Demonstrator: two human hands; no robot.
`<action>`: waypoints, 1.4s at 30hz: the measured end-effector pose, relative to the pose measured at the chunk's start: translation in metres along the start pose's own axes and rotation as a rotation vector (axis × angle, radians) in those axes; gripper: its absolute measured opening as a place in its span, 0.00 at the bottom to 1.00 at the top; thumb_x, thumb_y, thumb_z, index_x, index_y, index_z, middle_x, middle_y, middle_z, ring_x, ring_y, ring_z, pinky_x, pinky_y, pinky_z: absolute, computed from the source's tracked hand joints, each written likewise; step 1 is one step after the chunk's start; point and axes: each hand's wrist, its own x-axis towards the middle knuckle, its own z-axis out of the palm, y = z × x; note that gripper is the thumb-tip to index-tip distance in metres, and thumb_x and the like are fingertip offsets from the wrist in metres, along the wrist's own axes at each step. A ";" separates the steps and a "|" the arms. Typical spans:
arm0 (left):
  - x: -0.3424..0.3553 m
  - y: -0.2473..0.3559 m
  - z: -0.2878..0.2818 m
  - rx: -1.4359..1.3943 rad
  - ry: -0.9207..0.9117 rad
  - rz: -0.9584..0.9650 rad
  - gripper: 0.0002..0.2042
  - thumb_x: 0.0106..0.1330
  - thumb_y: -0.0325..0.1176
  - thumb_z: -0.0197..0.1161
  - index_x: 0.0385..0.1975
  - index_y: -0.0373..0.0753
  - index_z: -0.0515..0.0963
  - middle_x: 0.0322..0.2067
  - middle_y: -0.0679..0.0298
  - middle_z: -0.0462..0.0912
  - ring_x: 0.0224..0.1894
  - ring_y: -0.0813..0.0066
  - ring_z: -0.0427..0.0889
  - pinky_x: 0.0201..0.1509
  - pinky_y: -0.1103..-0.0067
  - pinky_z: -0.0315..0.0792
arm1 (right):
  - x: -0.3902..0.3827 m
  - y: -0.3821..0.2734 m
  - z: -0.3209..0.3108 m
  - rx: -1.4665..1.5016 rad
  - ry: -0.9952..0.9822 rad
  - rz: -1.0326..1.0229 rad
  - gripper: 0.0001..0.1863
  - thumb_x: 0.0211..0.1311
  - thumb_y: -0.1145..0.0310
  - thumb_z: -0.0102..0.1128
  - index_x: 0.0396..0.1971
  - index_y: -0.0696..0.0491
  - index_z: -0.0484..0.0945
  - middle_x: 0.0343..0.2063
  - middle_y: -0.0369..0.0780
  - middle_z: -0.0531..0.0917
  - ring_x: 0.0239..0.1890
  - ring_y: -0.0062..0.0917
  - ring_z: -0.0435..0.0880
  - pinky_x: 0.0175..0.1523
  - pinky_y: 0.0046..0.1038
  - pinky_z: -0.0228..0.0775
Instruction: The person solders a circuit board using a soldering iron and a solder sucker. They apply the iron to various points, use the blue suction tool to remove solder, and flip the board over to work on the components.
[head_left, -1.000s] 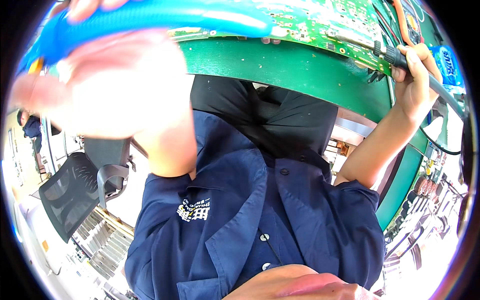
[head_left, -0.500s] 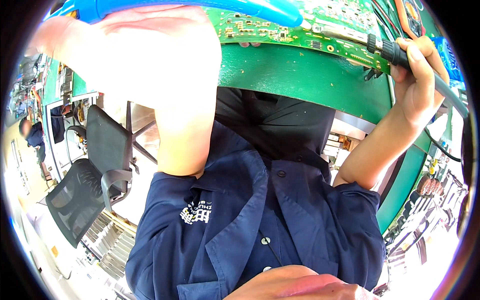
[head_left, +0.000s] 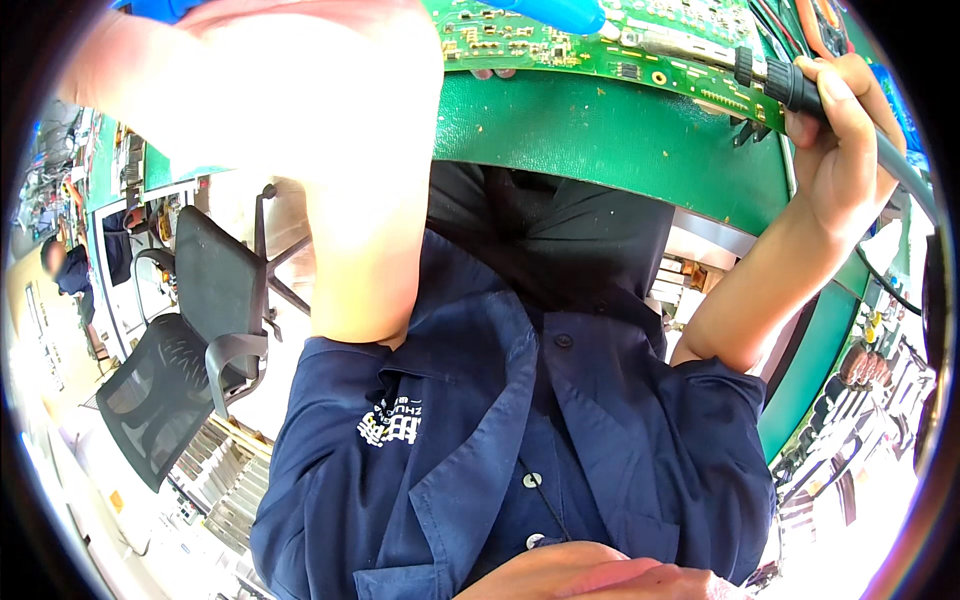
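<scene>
- Far left: another person (head_left: 70, 272) in dark clothing, well apart from the worktop.
- Next: black mesh-seated office chair (head_left: 182, 352).
- Left hand (head_left: 265, 85): glare-whitened, fingers cut off by the top edge; cannot tell how far this grip is closed.
- Blue tool (head_left: 560, 12): parts show either side of the left hand; pale tip at the circuit board.
- Circuit board (head_left: 535, 42): green, component-studded, over the green worktop (head_left: 600, 135).
- Soldering iron (head_left: 776, 80): metal shaft along the board, end just beside the blue tool's tip; contact unclear.
- Orange-rimmed device (head_left: 815, 25): behind the iron.
- Right hand (head_left: 848, 150): grip closed around the iron's handle.
</scene>
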 end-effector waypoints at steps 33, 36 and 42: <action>-0.016 0.047 0.010 0.082 0.023 0.157 0.34 0.67 0.62 0.45 0.31 0.27 0.74 0.35 0.50 0.75 0.43 0.61 0.73 0.58 0.64 0.63 | 0.007 -0.003 0.006 0.122 0.119 -0.010 0.14 0.58 0.71 0.50 0.29 0.70 0.76 0.17 0.43 0.74 0.16 0.19 0.68 0.24 0.19 0.58; -0.020 0.053 0.010 0.189 0.097 0.196 0.30 0.67 0.58 0.47 0.31 0.28 0.74 0.35 0.51 0.75 0.43 0.61 0.73 0.59 0.64 0.62 | 0.006 -0.004 0.007 0.104 0.104 0.007 0.14 0.57 0.71 0.51 0.30 0.69 0.77 0.17 0.43 0.74 0.16 0.19 0.68 0.24 0.19 0.57; -0.021 0.052 0.008 0.261 0.127 0.210 0.26 0.67 0.56 0.50 0.31 0.33 0.72 0.33 0.55 0.74 0.42 0.62 0.73 0.57 0.66 0.63 | 0.004 -0.005 0.009 0.028 0.160 -0.008 0.15 0.57 0.70 0.50 0.28 0.69 0.77 0.21 0.46 0.77 0.14 0.20 0.68 0.20 0.18 0.58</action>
